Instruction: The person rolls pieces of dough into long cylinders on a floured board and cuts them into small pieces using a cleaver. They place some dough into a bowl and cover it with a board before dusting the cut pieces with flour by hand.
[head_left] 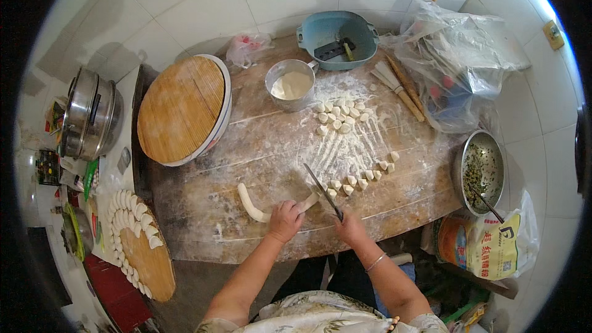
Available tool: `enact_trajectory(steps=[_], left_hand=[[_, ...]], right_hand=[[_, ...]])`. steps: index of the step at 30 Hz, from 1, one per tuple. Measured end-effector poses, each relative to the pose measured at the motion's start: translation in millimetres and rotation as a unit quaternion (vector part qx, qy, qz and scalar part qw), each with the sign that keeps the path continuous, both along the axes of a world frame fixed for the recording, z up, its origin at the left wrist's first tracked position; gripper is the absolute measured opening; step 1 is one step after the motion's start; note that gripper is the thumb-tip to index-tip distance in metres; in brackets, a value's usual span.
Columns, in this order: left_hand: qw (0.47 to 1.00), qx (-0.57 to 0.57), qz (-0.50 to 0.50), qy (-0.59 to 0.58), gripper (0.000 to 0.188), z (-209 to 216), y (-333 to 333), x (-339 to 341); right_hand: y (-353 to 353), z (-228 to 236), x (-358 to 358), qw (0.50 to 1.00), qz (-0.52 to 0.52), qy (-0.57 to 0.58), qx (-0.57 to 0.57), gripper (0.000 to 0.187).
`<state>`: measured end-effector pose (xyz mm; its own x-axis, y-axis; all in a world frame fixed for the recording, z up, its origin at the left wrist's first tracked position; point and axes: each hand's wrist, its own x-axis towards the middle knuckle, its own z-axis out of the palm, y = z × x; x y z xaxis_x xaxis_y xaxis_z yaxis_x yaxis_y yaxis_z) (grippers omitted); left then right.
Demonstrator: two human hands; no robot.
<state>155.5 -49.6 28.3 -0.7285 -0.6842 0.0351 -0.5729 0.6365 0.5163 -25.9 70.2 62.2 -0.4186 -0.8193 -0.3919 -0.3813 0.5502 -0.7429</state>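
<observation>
My left hand (285, 221) is closed over a rope of white dough (248, 205), whose curved tail lies to its left on the floured wooden table (259, 142). A short end of the rope shows to the right of my fingers. My right hand (351, 228) grips the handle of a kitchen knife (318, 183). Its blade slants up and left across that short end. Just right of the blade, a row of small cut dough pieces (352, 180) runs toward the upper right. Farther back, more pieces (338, 117) lie clustered in loose flour.
At the back stand a metal cup of flour (291, 86) and a blue basin (304, 32). A bowl of green filling (491, 152) sits at the right edge. On the left are a wooden lid (183, 110) and a board (154, 265) of shaped dumplings (127, 208).
</observation>
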Motion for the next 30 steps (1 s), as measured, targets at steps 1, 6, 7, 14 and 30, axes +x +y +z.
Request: enact_trajectory(steps=[1, 6, 7, 14, 30], left_hand=[[1.0, -0.011, -0.006, 0.008, 0.029, -0.1, 1.8, -0.4], [0.998, -0.016, -0.031, -0.046, 0.032, -12.0, 4.8, 7.3], [1.0, -0.009, -0.025, -0.017, 0.031, -10.6, 5.4, 4.9], [0.997, -0.007, 0.071, -0.005, 0.034, -9.1, 1.5, 3.9], [0.996, 0.024, 0.087, -0.01, 0.032, -4.0, -8.6, 14.9]], right_hand=[[6.4, 1.2, -2.0, 1.0, 0.01, 0.013, 0.015, 0.03], [22.8, 11.6, 2.0, 0.991, 0.088, 0.01, 0.101, 0.028], [25.1, 1.4, 4.8, 0.988, 0.092, 0.024, 0.12, 0.027], [1.3, -16.0, 19.2, 0.992, 0.05, 0.048, 0.105, 0.023], [-17.9, -24.7, 31.8, 0.99, 0.083, 0.055, 0.098, 0.024]])
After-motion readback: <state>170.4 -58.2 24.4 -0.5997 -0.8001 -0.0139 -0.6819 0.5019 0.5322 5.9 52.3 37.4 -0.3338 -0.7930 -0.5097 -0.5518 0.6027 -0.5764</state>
